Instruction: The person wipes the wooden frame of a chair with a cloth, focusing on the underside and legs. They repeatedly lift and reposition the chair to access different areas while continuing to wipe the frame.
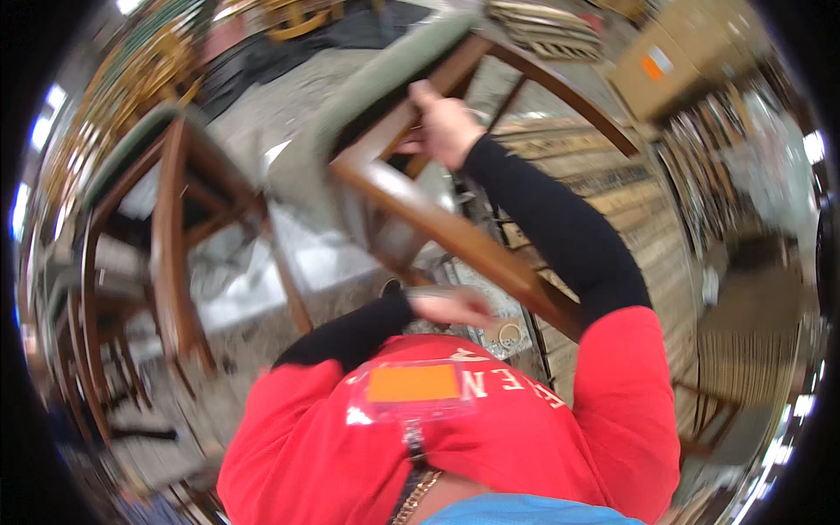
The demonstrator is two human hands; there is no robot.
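Brown varnished wood fills the middle of the view — a wooden chair [437, 219] with a pale green padded seat is tipped up off the floor, its frame running from twelve o'clock down toward four o'clock. The right hand [446, 127], up at twelve o'clock, is clenched round a rail of the frame just under the seat. The left hand [451, 306] sits low at six o'clock, close to the chest and just beside the lower rail; it is smeared with motion, so I cannot tell whether it grips anything or hangs loose.

By my reading, the step in hand is lifting and turning the chair, with the right arm taking the weight. A next move would call for the left hand to find a firm hold on the lower rail so the frame does not swing.

Over at nine o'clock stands a second chair [166, 227] of the same kind, upright on the speckled floor [262, 114]. An orange badge [411, 383] hangs on the red shirt.

Hard to make out: the chair's legs run behind the right sleeve, the rim is blurred, and a small ring-shaped thing [509, 332] near the left hand is too vague to name.
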